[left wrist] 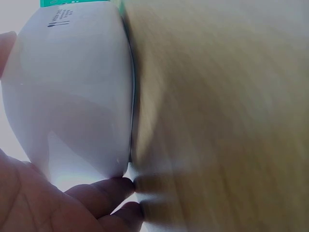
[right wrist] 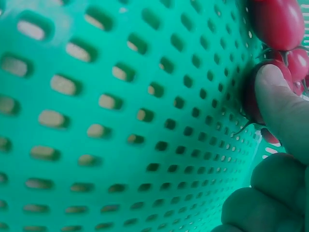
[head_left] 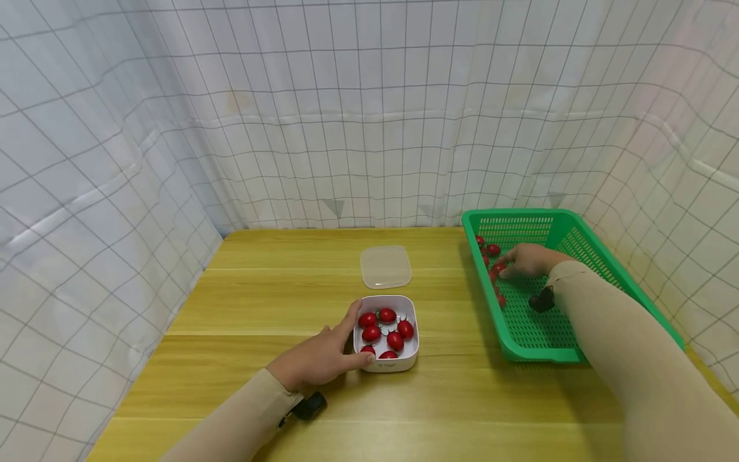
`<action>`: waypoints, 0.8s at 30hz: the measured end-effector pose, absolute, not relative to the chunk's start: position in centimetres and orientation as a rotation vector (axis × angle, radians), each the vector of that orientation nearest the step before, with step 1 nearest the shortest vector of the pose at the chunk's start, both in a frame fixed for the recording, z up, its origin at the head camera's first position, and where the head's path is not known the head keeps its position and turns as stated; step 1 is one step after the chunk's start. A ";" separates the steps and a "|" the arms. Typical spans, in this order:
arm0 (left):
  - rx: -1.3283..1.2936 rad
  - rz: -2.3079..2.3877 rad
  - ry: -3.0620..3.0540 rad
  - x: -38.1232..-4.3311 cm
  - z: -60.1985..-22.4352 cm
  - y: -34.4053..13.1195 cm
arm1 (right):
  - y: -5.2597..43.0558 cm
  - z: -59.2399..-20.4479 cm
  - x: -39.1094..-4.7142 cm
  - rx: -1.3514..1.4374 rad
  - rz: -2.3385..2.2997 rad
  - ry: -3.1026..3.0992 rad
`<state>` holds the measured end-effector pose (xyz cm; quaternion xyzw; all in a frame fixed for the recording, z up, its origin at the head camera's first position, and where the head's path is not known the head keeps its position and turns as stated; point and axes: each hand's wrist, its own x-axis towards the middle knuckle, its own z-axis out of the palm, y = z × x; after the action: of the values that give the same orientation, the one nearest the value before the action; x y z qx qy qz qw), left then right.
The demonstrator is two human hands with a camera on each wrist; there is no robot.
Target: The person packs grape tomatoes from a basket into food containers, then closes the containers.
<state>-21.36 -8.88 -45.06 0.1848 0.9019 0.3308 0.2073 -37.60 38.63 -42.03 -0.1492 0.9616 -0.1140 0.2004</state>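
Observation:
My left hand (head_left: 320,356) grips the near-left corner of a square white container (head_left: 399,366), its thumb at the front rim and its other fingers along the left side. Several red cherry tomatoes (head_left: 395,341) with green stems lie inside it. Over in a green plastic basket (head_left: 543,354), my right hand (head_left: 528,261) reaches to the left wall and pinches a cherry tomato (right wrist: 252,94). The right wrist view has the thumb on this tomato; the opposing fingertips are partly hidden. More cherry tomatoes (right wrist: 279,24) lie around it along that wall.
A translucent square lid (head_left: 386,266) lies flat on the wooden table (head_left: 260,276), behind the white container. White grid-patterned curtains (head_left: 358,128) surround the table at the back and both sides. The basket stands at the table's right, its wall raised beside the right arm.

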 end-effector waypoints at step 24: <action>0.527 0.913 2.513 -21.5 -45.0 -9.0 | 38.6 -36.5 -36.2 -0.484 -0.469 2.846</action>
<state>-21.46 -8.98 -45.05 0.1893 0.9022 0.3277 0.2067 -36.18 38.56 -36.52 -0.1647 0.9673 -0.1593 0.1083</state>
